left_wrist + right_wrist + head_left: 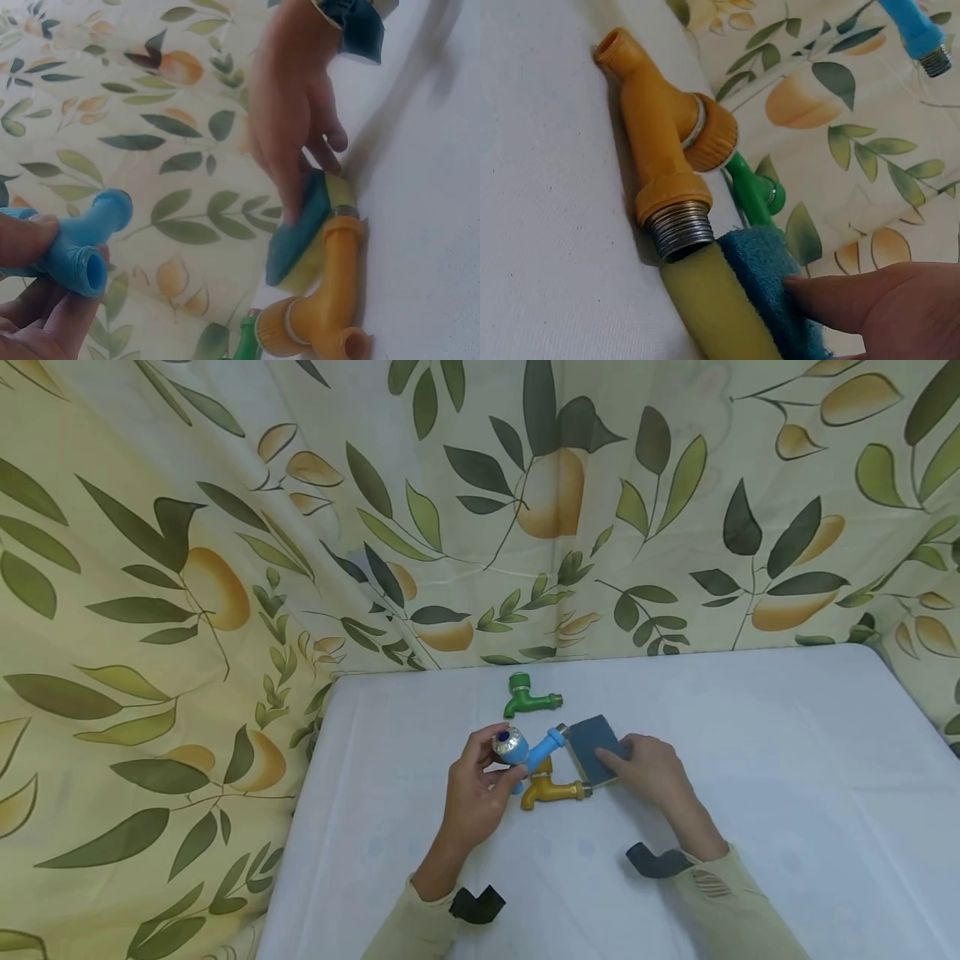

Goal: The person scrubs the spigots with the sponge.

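A blue tap (543,750) with a silvery knob is held up in my left hand (476,785), thumb and fingers around its knob end. Its threaded end points up and to the right in the head view. My right hand (651,770) grips a sponge (592,745) by its right edge; the blue-green scouring side faces up and the yellow foam (718,307) shows beneath. A yellow tap (553,790) lies on the table between the hands, its metal thread (679,229) right at the sponge's edge. Behind them lies a green tap (528,697).
A white-covered table (795,760) carries everything. Patterned cloth with leaves and fruit (465,510) hangs behind and at the left, close to the table's far edge. Dark straps (478,905) are at both wrists.
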The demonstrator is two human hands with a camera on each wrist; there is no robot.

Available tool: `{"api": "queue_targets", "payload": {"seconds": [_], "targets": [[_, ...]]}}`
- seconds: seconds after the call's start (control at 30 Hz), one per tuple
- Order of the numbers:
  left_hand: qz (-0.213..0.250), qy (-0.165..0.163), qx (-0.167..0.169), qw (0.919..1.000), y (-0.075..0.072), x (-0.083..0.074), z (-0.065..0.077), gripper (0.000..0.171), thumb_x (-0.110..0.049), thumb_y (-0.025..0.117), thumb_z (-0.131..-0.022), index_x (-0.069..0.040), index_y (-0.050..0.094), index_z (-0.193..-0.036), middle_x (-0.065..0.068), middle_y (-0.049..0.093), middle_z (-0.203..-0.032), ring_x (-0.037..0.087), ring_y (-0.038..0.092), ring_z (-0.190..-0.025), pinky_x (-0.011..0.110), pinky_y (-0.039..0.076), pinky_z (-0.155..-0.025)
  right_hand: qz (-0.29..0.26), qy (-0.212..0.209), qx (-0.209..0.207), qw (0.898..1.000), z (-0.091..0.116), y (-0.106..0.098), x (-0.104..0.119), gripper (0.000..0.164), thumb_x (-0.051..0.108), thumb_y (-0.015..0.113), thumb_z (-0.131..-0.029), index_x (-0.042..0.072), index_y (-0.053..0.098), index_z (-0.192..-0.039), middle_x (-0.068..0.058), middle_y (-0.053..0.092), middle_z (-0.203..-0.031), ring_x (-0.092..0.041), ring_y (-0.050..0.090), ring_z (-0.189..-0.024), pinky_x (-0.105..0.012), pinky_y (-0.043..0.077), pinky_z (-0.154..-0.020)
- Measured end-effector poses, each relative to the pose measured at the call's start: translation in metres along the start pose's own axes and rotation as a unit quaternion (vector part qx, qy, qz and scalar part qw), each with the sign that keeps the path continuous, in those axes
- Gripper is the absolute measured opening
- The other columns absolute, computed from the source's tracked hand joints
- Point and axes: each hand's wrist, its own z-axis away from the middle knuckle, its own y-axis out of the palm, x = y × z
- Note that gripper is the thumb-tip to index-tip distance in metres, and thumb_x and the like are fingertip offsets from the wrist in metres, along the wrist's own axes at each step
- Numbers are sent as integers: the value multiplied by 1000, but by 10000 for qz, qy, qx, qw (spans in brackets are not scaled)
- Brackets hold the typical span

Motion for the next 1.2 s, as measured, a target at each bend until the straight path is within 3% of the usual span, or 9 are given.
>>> {"api": "queue_targets", "payload": {"seconds": [0.13, 0.3, 0.47, 0.53, 0.6, 0.73, 0.83, 0.97, 1.2], "targets": [[4, -168, 8, 9999, 0, 1, -2, 58, -2, 73, -93, -11, 47, -145, 12, 64, -131, 26, 67, -110, 30, 62, -86, -246, -2, 68, 9997, 0, -3, -3, 71, 51, 60, -99, -13, 55, -129, -32, 65, -116, -36, 65, -95, -42, 56, -71], [23, -194, 57, 9998, 1, 2, -4, 58, -1, 72, -93, -13, 48, -144, 10, 64, -131, 25, 67, -110, 30, 62, -86, -1299, 312, 135, 9909, 8, -18, -4, 68, 60, 57, -98, 0, 43, -127, -36, 45, -147, -44, 58, -118, -41, 55, -79], [25, -114, 89, 9999, 4, 3, -4, 56, -1, 71, -93, -11, 49, -143, 11, 65, -131, 26, 68, -109, 30, 62, -86, -3102, 277, 80, 9502, 23, -28, 6, 52, 48, 66, -98, 10, 35, -114, -26, 18, -167, -49, 44, -138, -51, 56, -99], [-5, -124, 97, 9999, 6, 2, -4, 56, -2, 72, -93, -11, 49, -144, 11, 65, -131, 26, 68, -108, 29, 62, -85, -3748, 7, 69, 9271, 31, -29, 14, 45, 39, 67, -100, 12, 32, -112, -23, 12, -169, -53, 40, -140, -49, 57, -98], [-83, -149, 140, 9998, 9, 1, -5, 57, -3, 73, -93, -11, 49, -144, 9, 65, -131, 25, 68, -106, 29, 62, -85, -3996, -257, 33, 9163, 39, -29, 22, 43, 33, 65, -101, 13, 29, -112, -22, 10, -169, -54, 42, -139, -45, 57, -97], [-170, -108, 205, 9996, 14, -3, -7, 58, -4, 74, -92, -15, 50, -144, 8, 65, -129, 24, 69, -104, 27, 62, -85, -3657, -570, -270, 9286, 52, -28, 36, 48, 35, 68, -99, 13, 28, -113, -21, 21, -164, -50, 52, -130, -37, 60, -91], [-149, -61, 203, 9997, 17, -4, -9, 58, -5, 74, -93, -17, 50, -144, 9, 65, -128, 23, 69, -103, 28, 62, -84, -3302, -662, -535, 9401, 54, -26, 42, 47, 36, 71, -97, 12, 32, -110, -19, 30, -160, -52, 51, -132, -44, 58, -91], [-125, -5, 173, 9998, 19, -4, -11, 56, -5, 74, -92, -15, 52, -143, 9, 65, -126, 24, 69, -102, 28, 62, -84, -3103, -1188, -771, 9400, 54, -20, 46, 38, 29, 69, -99, 8, 39, -104, -20, 36, -155, -56, 44, -138, -59, 52, -101], [-98, 0, 130, 9999, 21, -6, -11, 55, -4, 75, -92, -12, 53, -141, 10, 65, -125, 26, 69, -101, 29, 62, -83, -2413, -1830, -1609, 9394, 60, -15, 48, 26, 24, 74, -95, 9, 54, -99, -19, 56, -143, -46, 56, -131, -56, 54, -98]]}}
